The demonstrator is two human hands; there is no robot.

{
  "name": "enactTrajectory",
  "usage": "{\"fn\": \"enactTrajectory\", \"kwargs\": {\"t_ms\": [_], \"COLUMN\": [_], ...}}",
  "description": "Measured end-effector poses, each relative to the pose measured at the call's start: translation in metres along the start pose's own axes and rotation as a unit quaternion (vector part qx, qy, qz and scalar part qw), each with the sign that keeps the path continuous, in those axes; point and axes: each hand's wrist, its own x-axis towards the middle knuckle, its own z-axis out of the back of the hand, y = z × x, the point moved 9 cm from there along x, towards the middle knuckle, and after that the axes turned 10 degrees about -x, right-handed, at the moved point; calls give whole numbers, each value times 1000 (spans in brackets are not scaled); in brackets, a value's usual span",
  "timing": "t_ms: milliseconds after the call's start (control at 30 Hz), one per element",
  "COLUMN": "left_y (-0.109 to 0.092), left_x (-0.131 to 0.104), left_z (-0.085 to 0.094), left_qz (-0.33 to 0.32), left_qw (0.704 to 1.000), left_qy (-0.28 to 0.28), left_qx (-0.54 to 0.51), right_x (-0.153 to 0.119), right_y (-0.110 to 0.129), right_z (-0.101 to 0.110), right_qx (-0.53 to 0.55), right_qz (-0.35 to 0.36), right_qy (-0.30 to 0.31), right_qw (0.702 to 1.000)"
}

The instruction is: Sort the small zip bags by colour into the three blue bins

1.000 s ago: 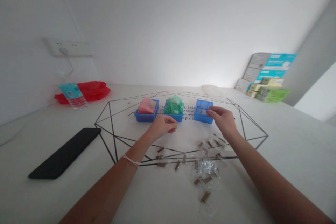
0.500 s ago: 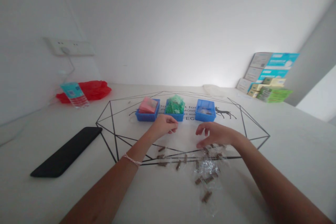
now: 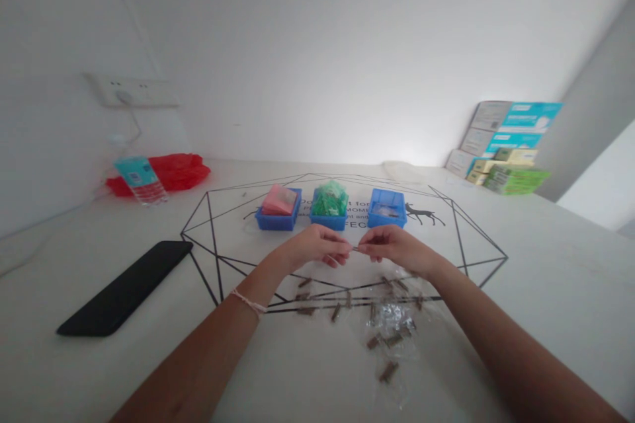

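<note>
Although it is too small to identify, a thin item (image 3: 354,249) is noted between the fingertips of the left hand (image 3: 317,246) and the right hand (image 3: 395,248), above the bench (image 3: 248,370). Right fingers: pinched together on the item. Left fingers: curled, tips at its other end; whether they grip it cannot be told. A pale band (image 3: 248,302) circles the left wrist.

On the near side of the hands, clear packets (image 3: 391,312) and small brown pieces (image 3: 388,371) lie scattered, several overlapping below the right hand.

Just beyond the hands, three blue boxes stand in a row, apart from one another. The left box (image 3: 274,221) carries pink packets (image 3: 279,200); the middle box (image 3: 327,222) carries green packets (image 3: 331,198) heaped above its rim; contents of the right box (image 3: 389,196) lie low and are too blurred to name.

At left, well apart, lies a flat black object (image 3: 126,287). Behind it, a blue-labelled bottle (image 3: 139,175) is beside a red bag (image 3: 181,172). Stacked cartons (image 3: 523,119) stand at far right, a green pack (image 3: 518,180) in front
</note>
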Motion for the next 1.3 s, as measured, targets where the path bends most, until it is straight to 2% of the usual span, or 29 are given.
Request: {"fn": "enactTrajectory", "kwargs": {"t_ms": [167, 233, 400, 567, 767, 900, 1133, 1300], "left_y": [12, 15, 17, 17, 21, 23, 25, 24], "left_x": [-2, -1, 3, 1, 0, 1, 2, 1], "left_z": [-1, 1, 10, 17, 21, 22, 22, 22], "left_qz": [51, 63, 59, 79, 97, 102, 105, 106], "left_qw": [998, 996, 993, 988, 983, 983, 986, 987], "left_qy": [12, 13, -19, -67, -89, -89, -79, -78], "left_qx": [-46, -61, -97, -119, -129, -125, -98, -92], "right_x": [8, 8, 3, -3, -3, -4, -3, -2], "right_y": [-15, -18, -20, -24, -29, -36, -36, -33], "right_z": [10, 10, 1, 6, 1, -5, -8, -10], "right_qx": [71, 85, 158, 167, 196, 174, 87, 113], "right_qz": [-20, -33, -92, -142, -163, -197, -173, -156], "right_qy": [-109, -127, -91, -114, -96, -72, -21, -23], "right_qw": [991, 988, 979, 969, 962, 962, 981, 981]}}
